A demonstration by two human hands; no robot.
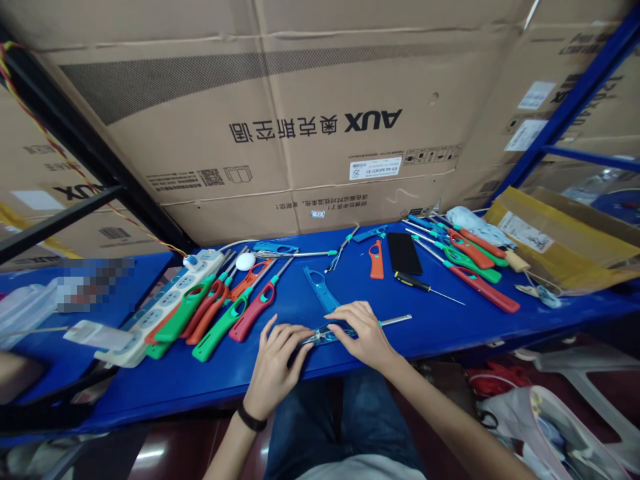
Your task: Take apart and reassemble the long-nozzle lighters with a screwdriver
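Note:
On the blue table, near its front edge, a blue gas lighter lies with its inner parts exposed, partly hidden by my fingers. Its metal barrel sticks out to the right. My left hand, closed, pinches the lighter's left end. From above, my right hand grips its middle, fingers closed near small parts too hidden to name. Just beyond my hands rests a loose blue handle shell. Farther back are an orange handle shell and a detached metal barrel with wires.
Several assembled lighters lie at left beside a white power strip. More lighters lie at right. A screwdriver and black phone sit between. Large cardboard stands behind; a yellow package is at far right.

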